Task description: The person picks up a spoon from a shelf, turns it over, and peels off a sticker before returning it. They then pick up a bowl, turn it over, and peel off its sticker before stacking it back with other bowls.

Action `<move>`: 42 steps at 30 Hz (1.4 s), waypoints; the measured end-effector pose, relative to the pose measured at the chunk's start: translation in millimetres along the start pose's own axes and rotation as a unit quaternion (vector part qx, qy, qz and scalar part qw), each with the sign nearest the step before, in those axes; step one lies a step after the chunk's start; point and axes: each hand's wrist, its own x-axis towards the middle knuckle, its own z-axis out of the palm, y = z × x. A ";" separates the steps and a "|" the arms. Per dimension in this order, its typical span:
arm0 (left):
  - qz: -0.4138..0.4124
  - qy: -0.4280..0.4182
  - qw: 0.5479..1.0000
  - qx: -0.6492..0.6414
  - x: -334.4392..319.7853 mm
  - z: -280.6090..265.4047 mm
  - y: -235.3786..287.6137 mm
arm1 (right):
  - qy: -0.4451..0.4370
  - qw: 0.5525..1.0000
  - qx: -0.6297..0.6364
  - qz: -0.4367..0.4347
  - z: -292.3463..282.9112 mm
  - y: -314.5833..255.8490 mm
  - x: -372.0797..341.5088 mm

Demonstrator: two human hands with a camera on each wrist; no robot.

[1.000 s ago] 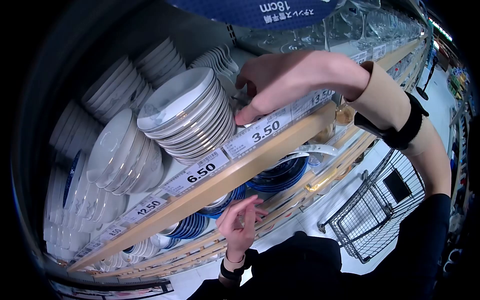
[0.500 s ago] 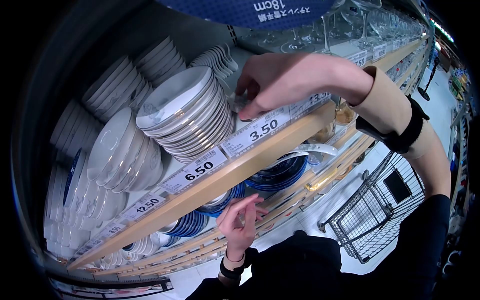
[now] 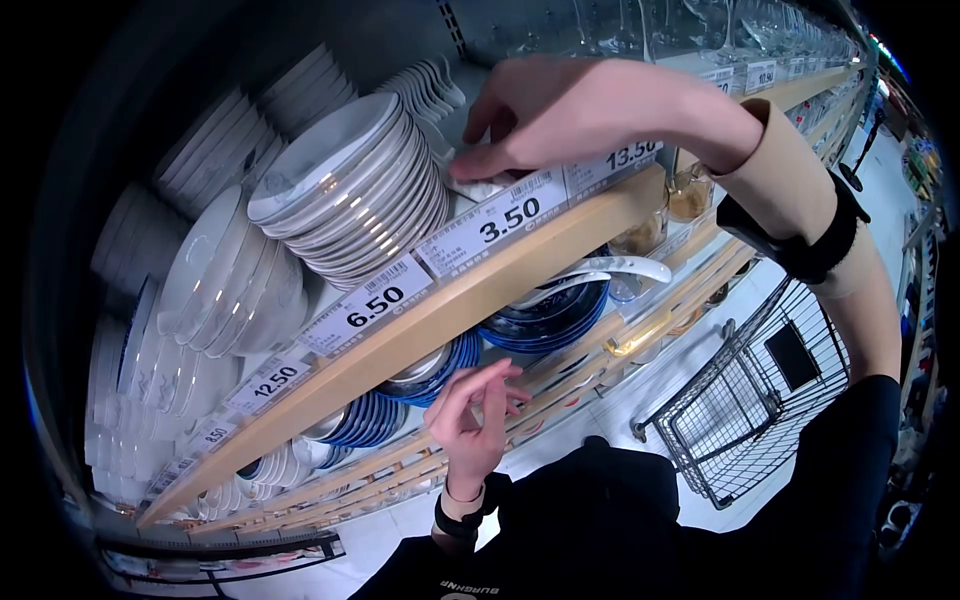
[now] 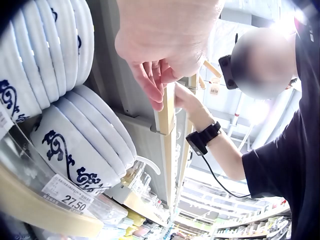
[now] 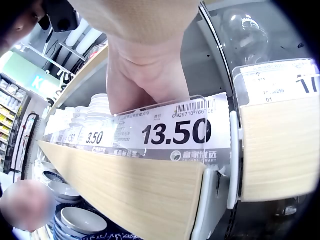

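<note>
My right hand (image 3: 565, 115) reaches over the shelf edge beside a tall stack of white dishes (image 3: 350, 195). Its thumb lies low by small white pieces (image 3: 478, 188), close to a row of white spoons (image 3: 420, 95); whether it grips one cannot be told. In the right wrist view, the hand (image 5: 145, 80) goes down behind the 13.50 price label (image 5: 177, 132), which hides the fingertips. Below the shelf my left hand (image 3: 470, 415) hangs with loosely bent fingers and holds nothing; the left wrist view shows this hand (image 4: 167, 45) near the wooden shelf edge (image 4: 166, 117).
White bowls (image 3: 210, 275) stand left of the dish stack, with stemmed glasses (image 3: 725, 30) at the back right. Blue bowls (image 3: 550, 315) and a large ladle-like spoon (image 3: 630, 268) are on the shelf below. A wire shopping cart (image 3: 750, 390) stands at the right.
The head view has shifted, so the shelf sits higher and further left. My right hand's thumb has moved slightly inward, nearer the spoons. The left hand keeps its loose pose.
</note>
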 end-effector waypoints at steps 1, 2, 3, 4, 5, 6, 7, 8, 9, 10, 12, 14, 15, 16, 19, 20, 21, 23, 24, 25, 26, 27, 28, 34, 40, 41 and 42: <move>-0.001 0.001 1.000 -0.001 -0.5 0.2 -0.7 | 0.038 0.999 -0.006 -0.006 0.5 -0.5 -4.7; 0.021 -0.011 0.999 0.031 1.0 0.7 -0.3 | 0.077 0.997 -0.014 -0.012 1.5 0.3 -11.9; 0.017 -0.012 0.999 0.037 0.2 0.0 -1.2 | 0.116 0.993 -0.022 -0.020 3.7 1.9 -19.9; 0.014 -0.011 0.999 0.042 -1.4 -0.8 -2.7 | 0.181 0.982 -0.020 -0.055 8.3 5.9 -32.9; 0.010 -0.008 0.999 0.048 -3.2 -1.2 -4.1 | 0.117 0.986 0.087 -0.086 -14.3 -2.5 -57.2; 0.005 -0.006 0.999 0.049 -4.8 -1.3 -5.3 | 0.181 0.975 0.050 -0.118 -4.3 2.0 -62.0; 0.001 -0.005 0.999 0.053 -6.8 -1.6 -6.3 | 0.249 0.958 0.008 -0.144 5.7 6.4 -66.8; -0.003 -0.005 0.998 0.057 -8.6 -1.9 -7.7 | 0.317 0.934 -0.035 -0.162 15.4 9.8 -71.5; -0.006 -0.004 0.998 0.061 -10.0 -2.4 -9.1 | 0.358 0.914 -0.080 -0.173 17.0 3.6 -86.1; -0.029 0.002 0.998 0.056 -11.4 -2.9 -8.6 | 0.371 0.909 -0.087 -0.171 23.8 6.2 -102.6; -0.032 0.005 0.997 0.064 -13.6 -2.2 -9.1 | 0.385 0.895 -0.073 -0.213 40.4 13.0 -130.3; -0.036 0.006 0.997 0.075 -16.1 -0.7 -11.0 | 0.367 0.887 -0.073 -0.272 69.9 20.5 -139.7; -0.048 0.008 0.996 0.070 -17.9 0.6 -11.3 | 0.348 0.888 -0.093 -0.286 87.6 26.9 -138.6; -0.058 0.009 0.996 0.065 -18.9 2.3 -11.4 | 0.314 0.901 -0.118 -0.275 101.1 32.7 -130.6; -0.072 0.006 0.996 0.056 -22.8 7.6 -10.4 | 0.248 0.927 -0.140 -0.242 126.9 46.6 -99.5; -0.071 0.005 0.996 0.058 -23.7 9.6 -9.5 | 0.233 0.934 -0.140 -0.231 132.3 51.1 -89.9; -0.071 0.004 0.996 0.060 -24.4 11.6 -8.7 | 0.209 0.943 -0.144 -0.217 137.5 54.8 -82.1; -0.048 0.005 0.996 0.074 -26.2 16.7 -7.1 | 0.161 0.956 -0.154 -0.192 146.5 61.4 -68.2; -0.037 0.007 0.996 0.081 -27.5 18.2 -6.2 | 0.161 0.952 -0.167 -0.201 152.1 63.9 -60.1; -0.042 0.009 0.996 0.081 -29.2 19.0 -5.4 | 0.160 0.947 -0.181 -0.212 157.8 66.0 -52.0; -0.049 0.012 0.995 0.081 -31.7 19.5 -4.3 | 0.159 0.942 -0.195 -0.223 160.5 67.4 -46.7; -0.056 0.015 0.995 0.082 -34.4 20.0 -3.6 | 0.154 0.943 -0.187 -0.226 161.0 68.3 -43.8; -0.062 0.025 0.995 0.081 -37.4 20.4 -3.3 | 0.149 0.945 -0.179 -0.230 161.8 69.1 -41.1; -0.071 0.061 0.992 0.089 -54.2 26.1 -8.0 | 0.207 0.919 -0.208 -0.264 166.9 65.8 -28.5; -0.076 0.087 0.988 0.098 -60.1 31.9 -4.9 | 0.178 0.917 -0.213 -0.285 170.5 65.0 -23.2; -0.077 0.088 0.988 0.098 -60.4 32.5 -4.2 | 0.174 0.920 -0.207 -0.285 170.5 64.8 -24.1; -0.077 0.089 0.988 0.099 -60.0 32.6 -3.4 | 0.172 0.918 -0.215 -0.284 170.0 64.9 -24.4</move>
